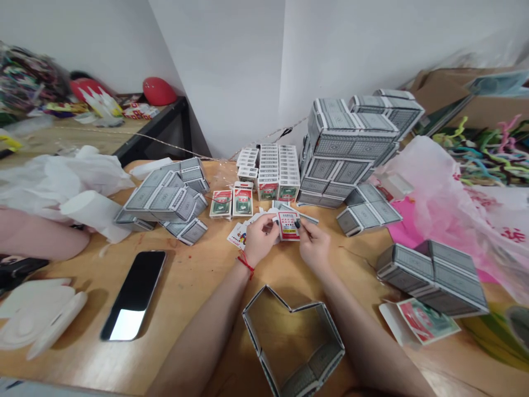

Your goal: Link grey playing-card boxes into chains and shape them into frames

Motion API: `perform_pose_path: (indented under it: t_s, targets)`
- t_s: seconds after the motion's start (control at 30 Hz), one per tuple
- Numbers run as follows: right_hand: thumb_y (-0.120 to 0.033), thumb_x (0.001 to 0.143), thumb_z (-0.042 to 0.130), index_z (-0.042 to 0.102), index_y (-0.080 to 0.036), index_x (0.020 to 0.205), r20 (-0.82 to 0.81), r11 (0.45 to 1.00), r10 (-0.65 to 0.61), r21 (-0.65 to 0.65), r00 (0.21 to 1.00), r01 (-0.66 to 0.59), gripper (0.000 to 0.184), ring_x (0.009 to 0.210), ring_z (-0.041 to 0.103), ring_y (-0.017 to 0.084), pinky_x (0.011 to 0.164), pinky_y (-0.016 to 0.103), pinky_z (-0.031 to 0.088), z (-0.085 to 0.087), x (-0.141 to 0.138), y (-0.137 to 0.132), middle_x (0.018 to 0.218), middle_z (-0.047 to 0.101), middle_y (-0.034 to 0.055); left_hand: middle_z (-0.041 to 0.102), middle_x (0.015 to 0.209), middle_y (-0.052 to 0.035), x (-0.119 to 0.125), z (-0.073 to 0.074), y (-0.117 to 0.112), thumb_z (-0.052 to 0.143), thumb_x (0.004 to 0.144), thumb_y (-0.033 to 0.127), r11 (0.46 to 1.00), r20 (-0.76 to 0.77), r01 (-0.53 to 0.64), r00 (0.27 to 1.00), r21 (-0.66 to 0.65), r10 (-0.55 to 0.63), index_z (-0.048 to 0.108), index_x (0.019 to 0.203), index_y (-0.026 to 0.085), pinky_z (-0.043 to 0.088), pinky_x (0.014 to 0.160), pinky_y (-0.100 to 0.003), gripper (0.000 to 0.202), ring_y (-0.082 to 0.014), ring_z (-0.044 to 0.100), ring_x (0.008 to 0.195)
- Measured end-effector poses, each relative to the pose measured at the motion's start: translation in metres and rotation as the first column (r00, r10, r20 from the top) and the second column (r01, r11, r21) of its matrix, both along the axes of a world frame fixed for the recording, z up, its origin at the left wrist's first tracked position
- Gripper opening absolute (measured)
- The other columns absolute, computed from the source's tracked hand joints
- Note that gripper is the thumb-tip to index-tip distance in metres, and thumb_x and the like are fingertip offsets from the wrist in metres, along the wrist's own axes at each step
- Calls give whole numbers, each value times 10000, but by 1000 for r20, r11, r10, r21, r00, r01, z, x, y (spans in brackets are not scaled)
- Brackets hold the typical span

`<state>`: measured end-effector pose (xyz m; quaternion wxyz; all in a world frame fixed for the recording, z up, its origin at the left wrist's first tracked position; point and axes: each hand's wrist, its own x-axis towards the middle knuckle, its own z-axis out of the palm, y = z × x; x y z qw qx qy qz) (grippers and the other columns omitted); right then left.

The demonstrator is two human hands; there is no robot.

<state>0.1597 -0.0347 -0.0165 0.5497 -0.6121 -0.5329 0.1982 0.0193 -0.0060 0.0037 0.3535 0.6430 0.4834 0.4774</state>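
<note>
Near the middle of the table, my left hand (262, 240) and my right hand (314, 242) pinch a white card with red and yellow print (289, 226) from its two sides. A red string bracelet circles my left wrist. Beside and partly behind my left hand lie loose playing cards (235, 235), one with a coloured figure. Between my forearms stands a heart-shaped open frame (264, 353) of folded cards. Just beyond my hands are two green-and-red card boxes (221, 204), with rows of more boxes (268, 171) behind.
Stacked folded-card blocks (339, 149) rise at the back right; more blocks sit left (161, 196) and right (433, 275). A phone (134, 295) lies left of my forearm. An opened card box (425, 320), pink plastic bag (438, 171) and white paper roll (97, 215) flank the workspace.
</note>
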Motion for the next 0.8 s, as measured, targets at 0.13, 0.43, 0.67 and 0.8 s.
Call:
perform_pose_path:
  t_s: [0.13,0.43,0.67,0.8]
  targets:
    - [-267,775,483,690,-201,916,66,1000,15,9,998,-16,259,693,642,200,644,323,517,-1,0,-1,853,714,57,677,820,-42,0,-2,0,528,748,156,1000,-8,-26,1000,2,26,621,896,162,492,668,-244,175,-132,615,720]
    - [-233,804,434,681,-206,917,296,996,20,72,955,-44,273,692,640,190,650,302,504,3,-1,-4,779,700,65,680,862,-56,-1,-5,1,490,793,182,999,-44,-48,998,17,49,630,916,161,491,695,-251,188,-137,621,743]
    - [-218,812,417,686,-216,894,405,994,28,87,914,-69,281,628,610,175,605,287,481,4,-1,-5,660,660,57,689,876,-55,-2,-5,0,496,801,198,996,-58,-82,995,26,83,638,919,168,487,717,-256,187,-145,625,769]
    - [-212,801,429,692,-221,907,423,993,36,86,906,-80,283,585,592,168,587,281,466,3,-3,-6,611,634,49,689,843,-49,-2,-4,0,494,812,225,994,-75,-103,992,33,105,644,906,170,480,701,-248,185,-142,624,747]
